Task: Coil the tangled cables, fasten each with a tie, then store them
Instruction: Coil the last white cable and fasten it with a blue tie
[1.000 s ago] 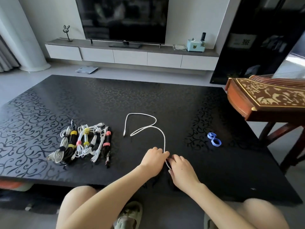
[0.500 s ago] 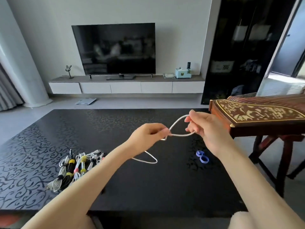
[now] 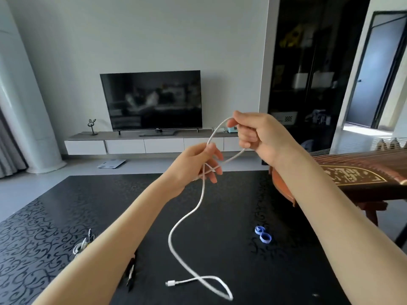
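white cable (image 3: 193, 213) now lifted off bench (image 3: 286, 271); left grip (image 3: 193, 166), right grip (image 3: 257, 135) both pinching it, first loop forming.

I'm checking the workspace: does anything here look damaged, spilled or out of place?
Nothing stands out. The white cable runs unbroken from the right hand through the left hand down to its connector on the table; the blue ties lie apart from it.

Both hands, left hand (image 3: 193, 166) and right hand (image 3: 259, 135), hold a white cable (image 3: 187, 219) looped above the black table (image 3: 220, 249).
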